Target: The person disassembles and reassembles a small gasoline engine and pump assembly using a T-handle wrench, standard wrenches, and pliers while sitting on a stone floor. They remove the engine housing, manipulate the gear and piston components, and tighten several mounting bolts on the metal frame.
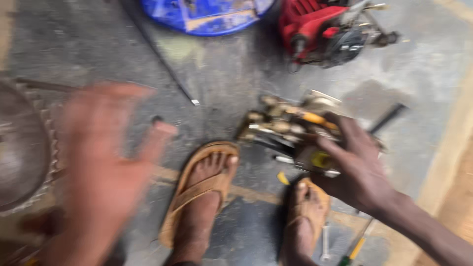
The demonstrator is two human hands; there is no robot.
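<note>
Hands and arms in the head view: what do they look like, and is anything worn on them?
Both are bare. The left hand is heavily motion-blurred, so only a spread shape with no glove can be made out. The right hand is sharper: no glove, ring or watch is visible, and the forearm running to the lower right corner has no sleeve. No markings can be made out on either.

A grimy metal engine part (290, 130) with yellow fittings rests tilted on the floor.
</note>
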